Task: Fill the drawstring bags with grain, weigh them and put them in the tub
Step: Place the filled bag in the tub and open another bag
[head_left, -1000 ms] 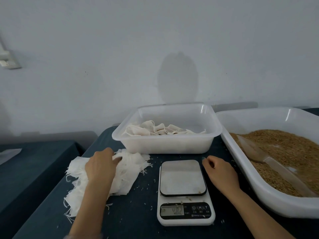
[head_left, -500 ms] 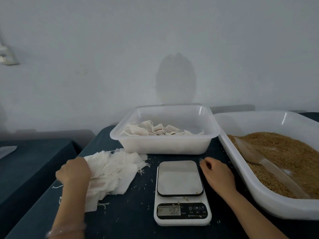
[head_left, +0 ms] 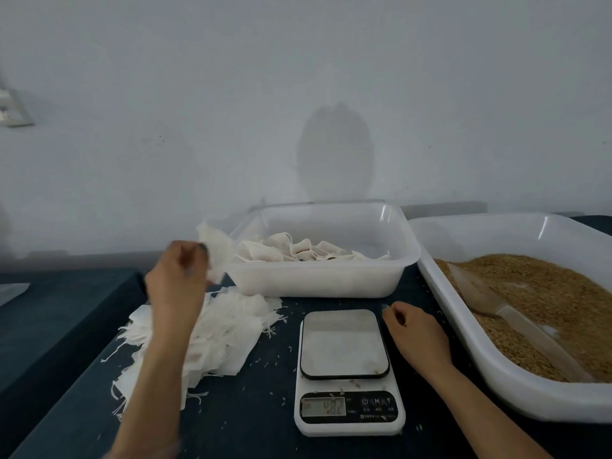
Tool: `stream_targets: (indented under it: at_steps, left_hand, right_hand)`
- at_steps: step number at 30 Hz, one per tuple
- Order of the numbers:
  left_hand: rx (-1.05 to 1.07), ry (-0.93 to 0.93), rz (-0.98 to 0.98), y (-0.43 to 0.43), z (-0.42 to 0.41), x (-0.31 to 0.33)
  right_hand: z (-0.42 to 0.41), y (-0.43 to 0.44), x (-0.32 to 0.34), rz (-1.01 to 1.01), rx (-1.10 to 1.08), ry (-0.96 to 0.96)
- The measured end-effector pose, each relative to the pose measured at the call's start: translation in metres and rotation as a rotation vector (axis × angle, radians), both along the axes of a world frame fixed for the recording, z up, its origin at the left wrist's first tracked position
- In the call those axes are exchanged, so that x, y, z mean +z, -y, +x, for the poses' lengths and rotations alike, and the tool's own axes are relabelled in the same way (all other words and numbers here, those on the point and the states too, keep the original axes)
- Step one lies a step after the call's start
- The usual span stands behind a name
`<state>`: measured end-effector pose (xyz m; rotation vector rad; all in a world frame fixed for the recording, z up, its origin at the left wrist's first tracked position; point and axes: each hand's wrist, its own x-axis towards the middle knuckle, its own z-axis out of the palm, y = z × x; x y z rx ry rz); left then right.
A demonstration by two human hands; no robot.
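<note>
My left hand [head_left: 177, 286] is raised above the pile of empty white drawstring bags [head_left: 215, 336] and pinches one empty bag [head_left: 217, 250] that hangs in the air beside the tub. The clear tub [head_left: 331, 279] behind the scale holds several filled bags [head_left: 298, 251]. A white digital scale [head_left: 346, 369] stands in front of the tub with a bare platform. My right hand [head_left: 417, 336] rests on the dark table right of the scale, fingers loosely curled, holding nothing. A large white tray [head_left: 496, 376] at the right holds brown grain [head_left: 543, 303] with a clear scoop [head_left: 510, 319] lying in it.
Loose grains lie scattered on the dark tablecloth [head_left: 258, 425] around the scale. A second dark surface [head_left: 49, 309] sits lower at the left. A pale wall stands close behind the tub and tray.
My left hand rose from the bag pile with one empty bag and now holds it up by the tub's left corner. My right hand stayed beside the scale.
</note>
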<state>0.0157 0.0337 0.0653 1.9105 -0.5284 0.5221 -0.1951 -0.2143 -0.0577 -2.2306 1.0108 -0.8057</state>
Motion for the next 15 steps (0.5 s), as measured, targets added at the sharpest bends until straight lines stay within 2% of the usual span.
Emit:
stream_targets:
  at_steps: [1, 3, 6, 8, 12, 15]
  left_hand:
    - [-0.162, -0.054, -0.076, 0.011, -0.011, 0.003]
    - [-0.451, -0.085, -0.104, 0.032, -0.031, 0.005]
    - [-0.672, -0.022, -0.033, 0.059, -0.055, -0.007]
    - [-0.670, 0.066, -0.005, 0.070, -0.063, -0.026]
    - [-0.488, 0.386, 0.154, 0.076, -0.070, -0.057]
    - [-0.419, 0.455, 0.179, 0.073, -0.073, -0.059]
  right_hand:
    - [0.000, 0.000, 0.000, 0.008, -0.001, 0.012]
    - [0.000, -0.001, 0.002, 0.033, 0.005, 0.064]
    - [-0.002, -0.004, 0.010, 0.072, 0.081, 0.214]
    - [-0.004, -0.008, 0.017, 0.112, 0.163, 0.336]
    - [-0.006, -0.018, 0.027, 0.214, 0.362, 0.514]
    - [-0.006, -0.024, 0.029, 0.248, 0.497, 0.547]
